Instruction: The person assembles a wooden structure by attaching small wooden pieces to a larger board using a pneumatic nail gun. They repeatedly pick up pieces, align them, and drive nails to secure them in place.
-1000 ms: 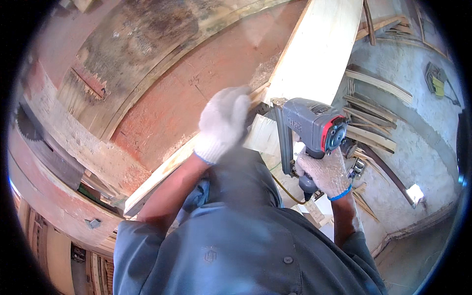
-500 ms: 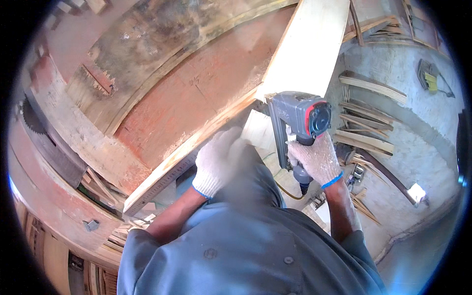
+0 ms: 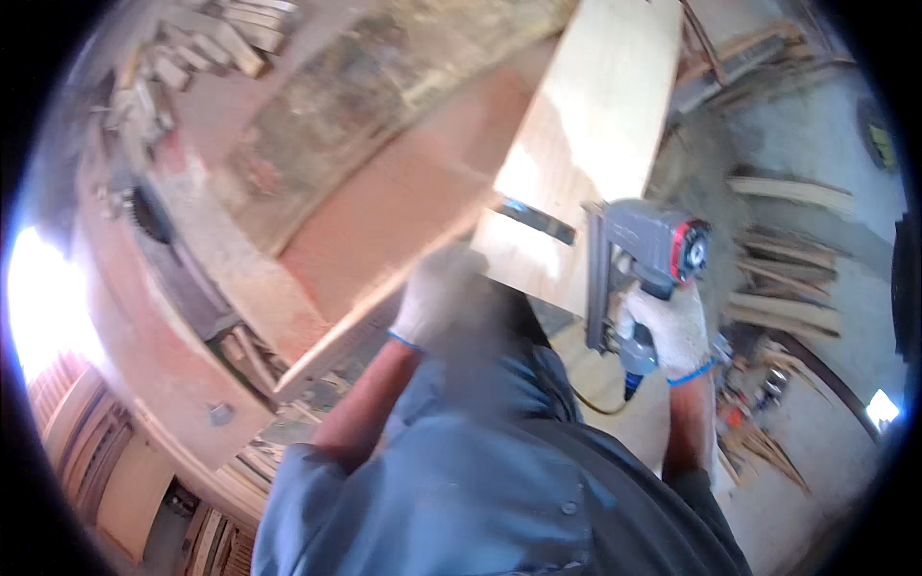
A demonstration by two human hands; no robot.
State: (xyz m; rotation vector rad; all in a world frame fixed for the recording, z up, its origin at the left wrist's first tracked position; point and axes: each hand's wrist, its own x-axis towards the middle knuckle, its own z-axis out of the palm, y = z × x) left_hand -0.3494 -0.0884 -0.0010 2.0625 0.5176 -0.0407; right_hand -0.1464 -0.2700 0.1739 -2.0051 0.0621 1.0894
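My right hand [image 3: 669,326], in a white knit glove with a blue cuff, is wrapped round the handle of a grey nail gun [image 3: 648,235]. The gun stands upright, its long dark magazine beside the right edge of a pale wooden board [image 3: 600,106]. Across the near end of that board lies a short dark strip [image 3: 535,220], too blurred to name. My gloved left hand [image 3: 442,296] is by the board's near left corner, at the wooden front edge [image 3: 375,312] of the bench. Motion smears its fingers, so their grip cannot be made out.
The reddish bench top [image 3: 413,182] bears a large stained wooden sheet [image 3: 327,106]. A circular saw blade [image 3: 144,213] sits at the left, with wood offcuts [image 3: 216,43] beyond it. Curved wood strips [image 3: 792,192] and scraps lie on the floor at the right. A hose [image 3: 600,411] trails from the gun.
The nail gun has come off the board's end and moved right and nearer, still in my right hand. The dark strip now shows on the board. The whole view has shifted.
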